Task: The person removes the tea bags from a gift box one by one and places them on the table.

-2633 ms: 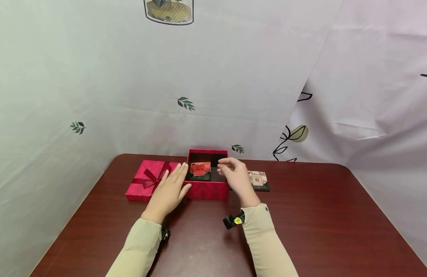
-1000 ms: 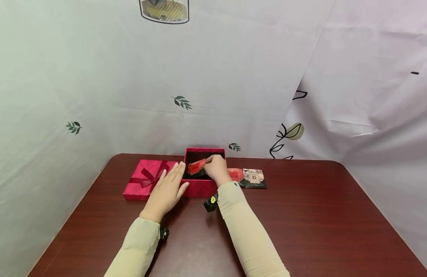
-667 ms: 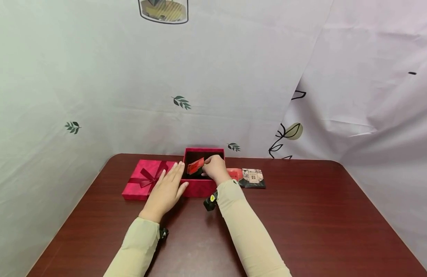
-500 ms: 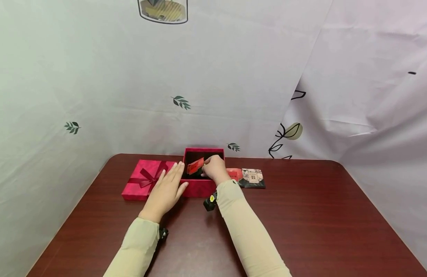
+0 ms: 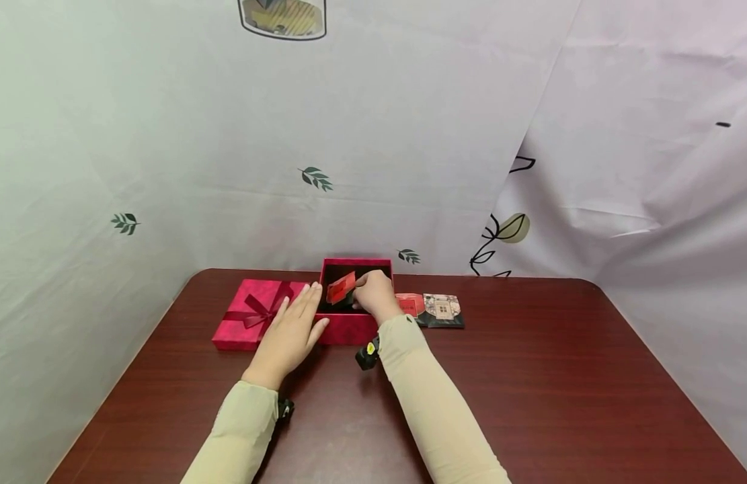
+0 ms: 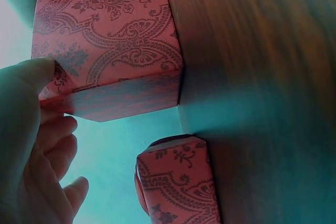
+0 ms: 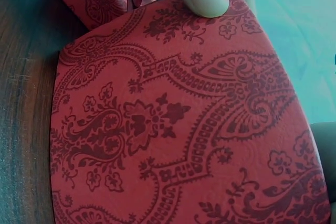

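My left hand lies with straight fingers across the near left corner of a red patterned gift box. In the left wrist view its thumb touches the front face of the box; the other fingers are at the side wall. My right hand reaches over the near right rim and pinches a small flat red-and-black packet, tilted up inside the box. The box front fills most of the right wrist view and hides the packet there. The right fingertips are partly hidden behind the hand.
A red lid with a dark red ribbon bow sits left of the box. Right of the box lie a red packet and a pale patterned packet, side by side on the brown table. A white printed curtain hangs behind.
Since the oldest frame, my right hand has moved left into the box, and the red-and-black packet has gone from lying flat to tilted in its fingers. My left hand stays at the corner.
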Demonstrator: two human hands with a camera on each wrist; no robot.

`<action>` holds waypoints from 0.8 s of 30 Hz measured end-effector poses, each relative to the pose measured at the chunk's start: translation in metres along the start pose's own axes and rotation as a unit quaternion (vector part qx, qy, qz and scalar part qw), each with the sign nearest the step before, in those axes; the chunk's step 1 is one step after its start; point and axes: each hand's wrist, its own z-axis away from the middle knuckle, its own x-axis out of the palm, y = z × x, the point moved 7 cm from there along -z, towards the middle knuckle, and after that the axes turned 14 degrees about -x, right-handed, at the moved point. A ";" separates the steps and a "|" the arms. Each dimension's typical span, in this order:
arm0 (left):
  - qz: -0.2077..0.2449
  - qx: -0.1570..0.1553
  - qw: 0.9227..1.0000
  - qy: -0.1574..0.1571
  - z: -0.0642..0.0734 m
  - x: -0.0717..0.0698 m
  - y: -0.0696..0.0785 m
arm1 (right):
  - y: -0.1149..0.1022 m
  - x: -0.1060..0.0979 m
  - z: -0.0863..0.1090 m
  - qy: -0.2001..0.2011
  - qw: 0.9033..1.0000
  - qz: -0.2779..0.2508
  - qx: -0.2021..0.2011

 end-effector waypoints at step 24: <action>0.002 0.000 1.000 -0.003 -0.001 0.000 0.000 | -0.018 -0.016 0.013 0.109 0.988 0.016 -0.111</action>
